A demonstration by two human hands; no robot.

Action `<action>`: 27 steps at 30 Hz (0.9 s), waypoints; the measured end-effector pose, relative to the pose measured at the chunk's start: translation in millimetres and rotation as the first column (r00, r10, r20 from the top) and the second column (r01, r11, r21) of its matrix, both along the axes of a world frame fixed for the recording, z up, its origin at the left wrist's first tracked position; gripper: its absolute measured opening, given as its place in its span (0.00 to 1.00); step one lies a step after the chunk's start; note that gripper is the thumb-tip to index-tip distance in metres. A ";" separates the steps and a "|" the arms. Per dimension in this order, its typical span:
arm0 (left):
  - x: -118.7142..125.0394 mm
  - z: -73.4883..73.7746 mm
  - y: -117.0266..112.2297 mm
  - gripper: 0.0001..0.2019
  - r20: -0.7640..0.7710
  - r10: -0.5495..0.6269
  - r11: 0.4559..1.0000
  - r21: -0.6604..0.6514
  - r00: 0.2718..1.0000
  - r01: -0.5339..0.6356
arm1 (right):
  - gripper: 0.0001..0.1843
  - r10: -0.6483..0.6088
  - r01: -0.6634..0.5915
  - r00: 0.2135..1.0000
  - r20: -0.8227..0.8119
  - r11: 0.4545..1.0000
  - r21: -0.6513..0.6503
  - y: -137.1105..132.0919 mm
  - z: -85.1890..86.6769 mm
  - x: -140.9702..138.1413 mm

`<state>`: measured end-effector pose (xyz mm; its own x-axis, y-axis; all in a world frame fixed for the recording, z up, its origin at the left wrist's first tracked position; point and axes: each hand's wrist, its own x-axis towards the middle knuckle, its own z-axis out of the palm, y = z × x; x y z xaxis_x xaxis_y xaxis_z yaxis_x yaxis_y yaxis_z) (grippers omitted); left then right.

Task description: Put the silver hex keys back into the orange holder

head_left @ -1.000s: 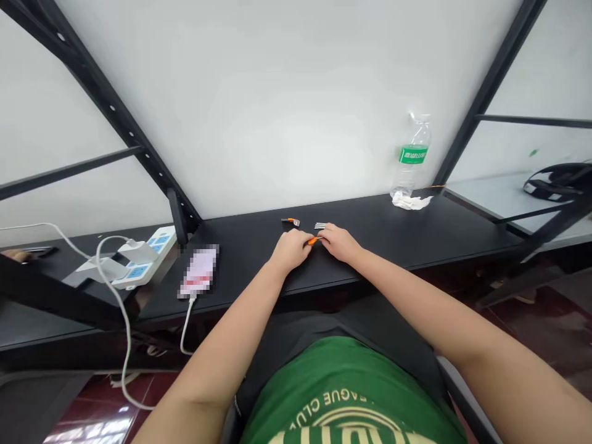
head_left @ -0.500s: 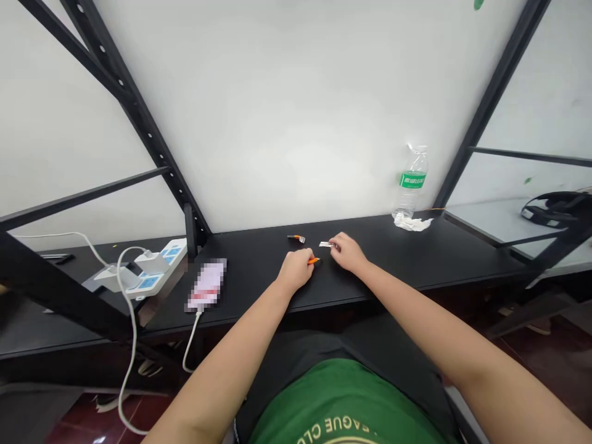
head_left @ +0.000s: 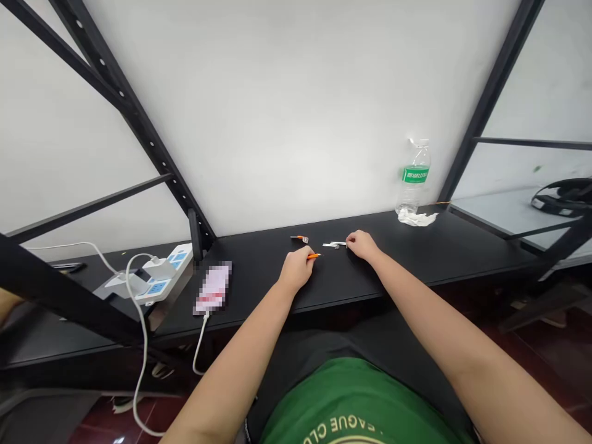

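Observation:
My left hand (head_left: 296,269) is closed around a short orange stick with a pale tip (head_left: 314,256), like a pencil; most of it is hidden in the fist. Farther right, my right hand (head_left: 363,245) pinches the right end of a thin silvery stick (head_left: 339,243) lying low over the black desk. Another pale, thin strip (head_left: 328,245) lies against its left part, with a small dark piece by it. Behind my left hand rests a small orange-and-black piece with a striped end (head_left: 303,239).
A phone with a blurred screen (head_left: 213,287) charges at the left of the desk (head_left: 259,290). Beyond it is a white power strip (head_left: 169,274) with plugged-in chargers. A clear bottle (head_left: 415,179) and crumpled tissue (head_left: 417,218) stand back right. Black frame posts (head_left: 494,86) flank the desk.
My right hand has moved right, away from my left hand, and more of the silvery stick shows. My left hand keeps the orange stick. The view has shifted slightly.

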<state>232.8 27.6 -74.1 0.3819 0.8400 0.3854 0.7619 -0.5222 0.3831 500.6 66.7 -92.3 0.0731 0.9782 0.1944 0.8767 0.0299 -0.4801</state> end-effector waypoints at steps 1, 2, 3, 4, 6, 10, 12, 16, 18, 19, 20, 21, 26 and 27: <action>0.2 0.8 -0.5 0.03 0.003 -0.001 1.000 0.001 1.000 0.001 | 0.08 -0.014 0.014 1.000 0.003 1.000 -0.018 -1.4 1.5 0.3; 0.4 1.7 -1.2 0.03 0.004 -0.003 1.000 0.002 1.000 0.003 | 0.07 -0.029 0.029 1.000 0.006 0.999 -0.041 -2.4 3.0 0.5; 0.5 2.6 -2.0 0.04 0.005 -0.004 1.000 0.004 1.000 0.004 | 0.05 -0.042 0.043 0.999 0.010 0.997 -0.067 -3.3 4.3 0.7; 0.6 3.4 -2.9 0.04 0.005 -0.006 1.000 0.006 1.000 0.006 | 0.04 -0.053 0.054 0.999 0.014 0.994 -0.093 -4.3 5.3 1.2; 0.5 4.4 -4.3 0.05 0.004 -0.008 1.000 0.008 1.000 0.008 | 0.04 -0.067 0.069 0.998 0.017 0.989 -0.130 -7.6 6.6 3.7; 0.1 3.2 -4.0 0.06 -0.001 -0.016 1.000 0.004 1.000 0.016 | 0.02 -0.083 0.081 0.996 -0.027 0.995 -0.063 -23.9 4.9 11.6; 0.7 1.6 -2.2 0.06 0.001 -0.020 1.000 0.008 1.000 0.020 | 0.04 -0.042 0.045 0.996 -0.078 0.999 0.032 -35.8 2.7 11.6; 3.2 -1.6 2.2 0.07 0.006 -0.040 0.999 0.021 0.999 0.040 | 0.07 0.164 -0.134 0.977 -0.139 0.970 0.205 -54.3 -0.9 -3.1; 3.9 -2.7 3.2 0.08 0.008 -0.050 0.998 0.024 0.999 0.050 | 0.08 0.299 -0.247 0.946 -0.128 0.916 0.316 -57.7 -1.9 -13.3; 4.0 -3.1 3.3 0.08 0.011 -0.055 0.998 0.025 0.998 0.054 | 0.09 0.365 -0.299 0.924 -0.113 0.875 0.381 -58.2 -2.3 -17.6; 3.9 -3.6 3.3 0.07 0.015 -0.059 0.998 0.026 0.998 0.059 | 0.10 0.423 -0.343 0.902 -0.093 0.829 0.441 -58.3 -2.7 -21.0; 3.7 -3.9 3.1 0.07 0.019 -0.064 0.998 0.026 0.998 0.063 | 0.10 0.466 -0.375 0.882 -0.073 0.787 0.490 -58.3 -2.9 -23.3; 3.0 -5.4 3.1 0.07 0.037 -0.074 0.997 0.028 0.997 0.073 | 0.11 0.491 -0.380 0.870 -0.052 0.734 0.563 -61.4 -2.9 -23.4; 3.1 -5.5 3.3 0.07 0.040 -0.076 0.997 0.028 0.996 0.075 | 0.11 0.490 -0.374 0.870 -0.056 0.729 0.574 -62.3 -2.9 -22.8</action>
<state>235.9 30.8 -79.6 0.4273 0.7985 0.4240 0.7039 -0.5882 0.3983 477.8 4.4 -95.2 -0.2397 0.6559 0.7158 0.5971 0.6810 -0.4240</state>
